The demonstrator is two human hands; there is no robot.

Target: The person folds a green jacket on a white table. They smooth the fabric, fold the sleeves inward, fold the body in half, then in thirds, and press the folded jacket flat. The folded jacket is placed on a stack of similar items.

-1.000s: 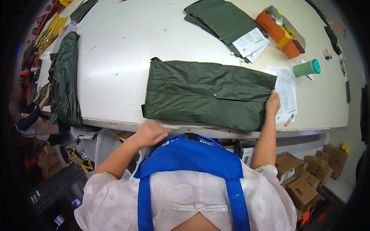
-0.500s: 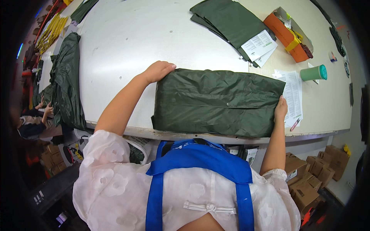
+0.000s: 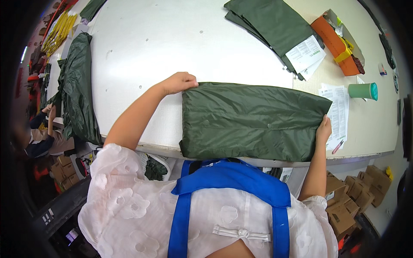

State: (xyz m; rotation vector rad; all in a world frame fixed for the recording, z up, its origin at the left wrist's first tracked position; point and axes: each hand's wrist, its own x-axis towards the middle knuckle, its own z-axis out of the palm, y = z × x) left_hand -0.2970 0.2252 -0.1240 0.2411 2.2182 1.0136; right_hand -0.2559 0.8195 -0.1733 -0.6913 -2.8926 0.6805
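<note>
A folded dark green garment (image 3: 254, 122) of thin, shiny fabric lies in front of me, its near side along the table's front edge. A round snap shows on its creased top. My left hand (image 3: 180, 83) pinches its far left corner between thumb and bent fingers. At the right end, my right hand (image 3: 324, 128) grips the edge a little below the far right corner. The fabric is stretched between both hands. Printed sheets (image 3: 337, 109) lie just beyond my right hand, with a small pink-handled tool (image 3: 338, 146) on them.
Folded green garments (image 3: 275, 30) with paper sheets (image 3: 306, 56) lie at the back right, near an orange box (image 3: 340, 45) and a green cylinder (image 3: 362, 91). Green fabric (image 3: 77, 90) hangs over the left side, where another person's hands (image 3: 51, 112) work. Cardboard boxes (image 3: 344, 210) stand lower right.
The garment's top has become smoother and tauter, its far edge straighter. Both hands keep their hold on it. The whole view has shifted slightly.
</note>
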